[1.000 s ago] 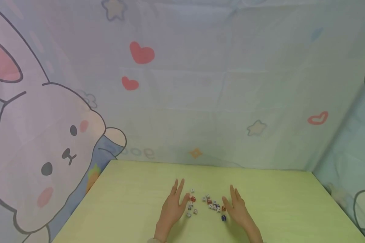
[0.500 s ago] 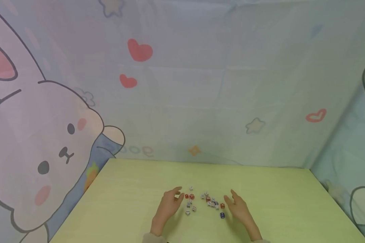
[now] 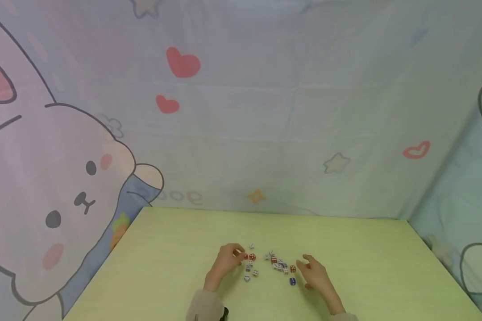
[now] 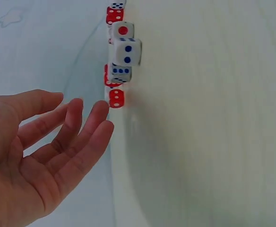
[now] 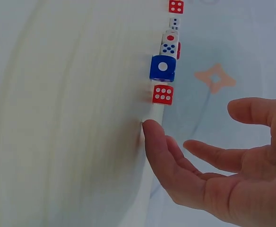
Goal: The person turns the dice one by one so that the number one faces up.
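Small dice lie on the yellow-green table (image 3: 176, 249) in two loose groups, mostly white, some red and dark blue. My left hand (image 3: 226, 259) is at the left group, fingers loosely bent and holding nothing. In the left wrist view its fingertips come close to a red die (image 4: 116, 98), with white dice (image 4: 127, 52) beyond. My right hand (image 3: 315, 273) is just right of the other group, thumb apart from its bent fingers and nothing between them. Nearest to it are a red die (image 5: 162, 94) and a blue die (image 5: 162, 68).
Behind the table hangs a pale cloth backdrop (image 3: 241, 147) with a printed rabbit (image 3: 84, 178), hearts and stars. A beige sleeve (image 3: 205, 305) covers the left forearm, with a dark band (image 3: 224, 313) at its edge. Table surface extends to both sides of the dice.
My left hand's fingers have gone from stretched out to bent, and it has turned inward toward the red dice. The right hand's fingers have bent somewhat. The dice look unmoved; the view has shifted slightly.
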Available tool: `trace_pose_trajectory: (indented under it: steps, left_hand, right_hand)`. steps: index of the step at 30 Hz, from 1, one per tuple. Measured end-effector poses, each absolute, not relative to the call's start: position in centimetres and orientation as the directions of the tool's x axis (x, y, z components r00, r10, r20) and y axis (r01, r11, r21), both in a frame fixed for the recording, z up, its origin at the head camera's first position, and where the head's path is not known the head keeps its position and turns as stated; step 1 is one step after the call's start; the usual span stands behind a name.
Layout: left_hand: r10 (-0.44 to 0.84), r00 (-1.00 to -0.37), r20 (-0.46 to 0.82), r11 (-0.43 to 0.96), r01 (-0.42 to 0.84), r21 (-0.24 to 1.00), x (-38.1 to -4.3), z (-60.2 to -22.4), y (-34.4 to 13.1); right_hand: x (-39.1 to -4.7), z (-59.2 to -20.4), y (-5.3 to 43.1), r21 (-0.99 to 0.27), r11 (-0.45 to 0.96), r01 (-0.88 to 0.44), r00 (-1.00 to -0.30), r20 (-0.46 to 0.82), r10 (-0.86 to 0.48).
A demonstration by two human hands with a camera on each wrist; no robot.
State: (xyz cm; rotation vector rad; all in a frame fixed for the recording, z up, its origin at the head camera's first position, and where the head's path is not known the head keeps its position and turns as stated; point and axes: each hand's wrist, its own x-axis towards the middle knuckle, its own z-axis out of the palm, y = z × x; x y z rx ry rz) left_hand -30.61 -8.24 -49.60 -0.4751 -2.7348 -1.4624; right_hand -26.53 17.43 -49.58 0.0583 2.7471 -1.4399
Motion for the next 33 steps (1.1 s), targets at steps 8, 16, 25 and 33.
trace_pose_trajectory:
  steps: [8,16,25,33]
  left_hand:
    - [0.202,-0.979,0.027,0.531,0.132,0.837,-31.8,-50.1,-8.1]
    - [0.199,-0.98,-0.02,0.56,0.096,0.823,-32.6,-51.5,-7.9]
    - [0.209,-0.978,0.016,0.578,0.136,0.805,-32.9,-51.8,-7.8]
    - [0.191,-0.98,0.048,0.609,0.157,0.777,-33.0,-52.2,-7.4]
  right_hand:
    - [-26.9,-49.5,17.6,-0.82,0.568,0.078,-0.996,-0.091,0.006]
    - [-27.0,-49.7,18.0,-0.848,0.506,0.156,-0.985,-0.175,0.012]
    - [-27.5,-50.2,18.2,-0.851,0.492,0.184,-0.98,-0.196,0.028]
    - [-27.9,-50.6,17.9,-0.823,0.533,0.197,-0.977,-0.207,0.043]
